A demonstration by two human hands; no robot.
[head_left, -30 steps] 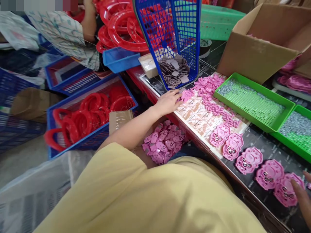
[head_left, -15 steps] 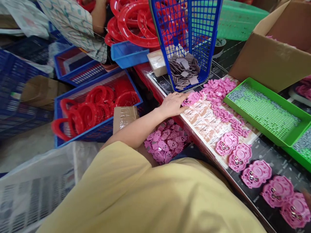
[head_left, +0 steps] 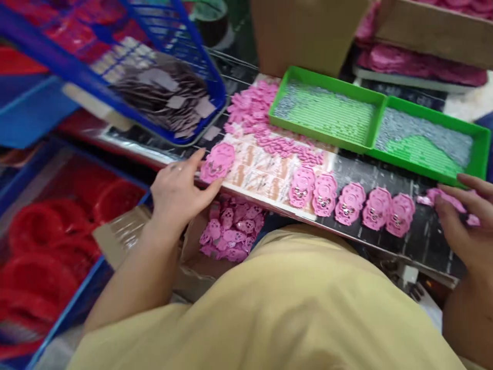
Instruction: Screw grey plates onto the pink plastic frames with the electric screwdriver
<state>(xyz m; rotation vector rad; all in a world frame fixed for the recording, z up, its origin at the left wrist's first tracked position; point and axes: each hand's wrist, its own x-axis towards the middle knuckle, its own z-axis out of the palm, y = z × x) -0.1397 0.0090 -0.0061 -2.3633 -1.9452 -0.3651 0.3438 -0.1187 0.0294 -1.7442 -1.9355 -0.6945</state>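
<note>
A pink plastic casing [head_left: 218, 162] with an animal-like face lies at the front edge of the bench, held at its left side between the thumb and fingers of my left hand [head_left: 175, 192]. At the right, my right hand [head_left: 468, 221] has its thumb and fingers around a pink plastic part [head_left: 449, 199], which they partly cover. Between my hands stretches a row of several similar casings [head_left: 349, 203] with shiny metal bits in them. Small pink pieces [head_left: 254, 105] are heaped behind the left casing and trail rightward.
Two green trays [head_left: 327, 110] of small grey metal parts stand behind the row. A tilted blue basket [head_left: 219, 97] of grey flat pieces is at left. Below the bench, a cardboard box [head_left: 192, 252] contains pink parts, and a blue crate [head_left: 88, 285] contains red rings. A large carton [head_left: 304, 36] stands behind.
The view has swung to the right and closer to the bench. My right hand, mostly out of frame before, now shows with its fingers at pink parts. My left hand stays at the same casing.
</note>
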